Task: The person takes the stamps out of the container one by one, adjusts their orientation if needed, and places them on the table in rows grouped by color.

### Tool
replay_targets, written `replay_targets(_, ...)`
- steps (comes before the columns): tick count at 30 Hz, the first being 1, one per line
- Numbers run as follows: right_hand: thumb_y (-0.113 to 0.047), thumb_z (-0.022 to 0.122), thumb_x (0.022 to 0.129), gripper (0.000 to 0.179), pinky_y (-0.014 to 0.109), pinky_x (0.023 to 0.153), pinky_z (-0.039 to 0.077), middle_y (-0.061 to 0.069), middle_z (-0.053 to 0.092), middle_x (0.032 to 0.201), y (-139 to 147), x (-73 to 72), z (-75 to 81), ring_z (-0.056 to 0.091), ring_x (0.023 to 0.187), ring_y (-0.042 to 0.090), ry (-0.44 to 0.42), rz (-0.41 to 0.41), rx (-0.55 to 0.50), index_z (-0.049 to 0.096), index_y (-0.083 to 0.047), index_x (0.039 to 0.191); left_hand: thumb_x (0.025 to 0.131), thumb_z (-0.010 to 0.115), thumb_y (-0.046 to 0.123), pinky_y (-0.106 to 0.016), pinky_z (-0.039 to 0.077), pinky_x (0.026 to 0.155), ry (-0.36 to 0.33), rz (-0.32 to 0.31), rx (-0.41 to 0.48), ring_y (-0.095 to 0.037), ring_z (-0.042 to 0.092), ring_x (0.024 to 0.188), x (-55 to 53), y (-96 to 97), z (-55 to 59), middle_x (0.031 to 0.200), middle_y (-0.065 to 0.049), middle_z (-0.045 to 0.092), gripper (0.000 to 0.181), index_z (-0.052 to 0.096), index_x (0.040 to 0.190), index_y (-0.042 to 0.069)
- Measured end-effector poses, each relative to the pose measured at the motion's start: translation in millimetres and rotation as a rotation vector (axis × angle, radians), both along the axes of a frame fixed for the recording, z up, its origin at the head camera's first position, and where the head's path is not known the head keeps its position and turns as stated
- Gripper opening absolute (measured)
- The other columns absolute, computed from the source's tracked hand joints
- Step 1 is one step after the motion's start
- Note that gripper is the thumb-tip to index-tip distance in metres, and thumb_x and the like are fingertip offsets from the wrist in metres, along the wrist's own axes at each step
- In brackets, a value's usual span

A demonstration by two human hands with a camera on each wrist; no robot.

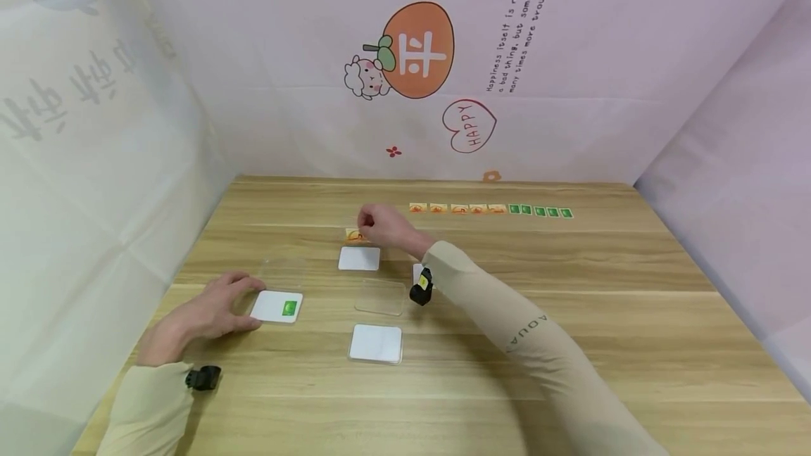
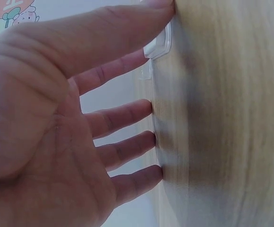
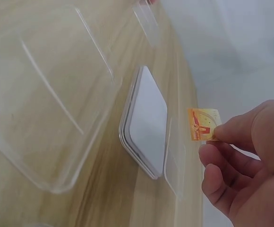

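My left hand (image 1: 212,308) is at the left end of a shallow clear plastic box (image 1: 269,307) with white cards inside. Thumb and index finger hold it from opposite sides, while the other fingers touch the wood in the left wrist view. A small green sticker (image 1: 289,308) lies on the top card's right part. My right hand (image 1: 388,226) pinches a small orange-and-yellow sticker (image 3: 204,124) between thumb and fingers. It hovers beyond another box of white cards (image 3: 148,123), whose clear lid (image 3: 175,161) lies just past it.
On the wooden table (image 1: 570,336), a row of orange stickers (image 1: 459,209) and green stickers (image 1: 540,212) runs along the back. Nearer the front is another card box (image 1: 376,343) with its clear lid (image 1: 380,298). The right forearm partly covers a further white card (image 1: 417,272).
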State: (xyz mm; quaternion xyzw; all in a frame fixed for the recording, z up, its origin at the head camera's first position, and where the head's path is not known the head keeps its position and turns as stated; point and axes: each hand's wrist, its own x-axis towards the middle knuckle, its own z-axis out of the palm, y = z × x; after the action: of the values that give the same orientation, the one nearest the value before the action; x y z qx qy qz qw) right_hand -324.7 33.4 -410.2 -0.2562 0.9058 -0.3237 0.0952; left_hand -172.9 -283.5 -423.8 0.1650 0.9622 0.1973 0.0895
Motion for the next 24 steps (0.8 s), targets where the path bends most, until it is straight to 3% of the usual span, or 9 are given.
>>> replay_targets(7,0.0,0.052,0.092,0.012,0.022,0.064,0.045,0.005,0.062,0.088,7.1,-4.6,1.5,0.055,0.076,0.014,-0.035,-0.011,-0.026,0.062,-0.007,0.094,0.079,0.081,0.032,-0.068,0.038,0.093,-0.009,0.007,-0.004,-0.055,0.04,0.124,-0.6,1.4,0.0,0.137,-0.031,0.043,0.056,0.059,0.127,0.011)
replay_targets(15,0.003,0.052,0.09,0.011,0.022,0.067,0.044,0.006,0.061,0.087,12.8,-14.3,2.1,0.054,0.077,0.015,-0.019,-0.011,-0.035,0.06,-0.005,0.092,0.079,0.08,0.032,-0.069,0.037,0.094,-0.019,0.015,-0.007,-0.056,0.038,0.126,0.9,2.0,1.7,0.139,-0.032,0.042,0.057,0.058,0.128,0.011)
replay_targets(24,-0.004,0.054,0.094,0.007,0.024,0.067,0.045,0.006,0.062,0.092,20.7,-25.6,3.7,0.054,0.08,0.016,-0.013,-0.055,0.027,0.061,-0.008,0.094,0.079,0.081,0.032,-0.07,0.037,0.093,-0.015,0.011,-0.007,-0.056,0.039,0.125,1.0,1.8,1.7,0.139,-0.033,0.042,0.056,0.059,0.127,0.011)
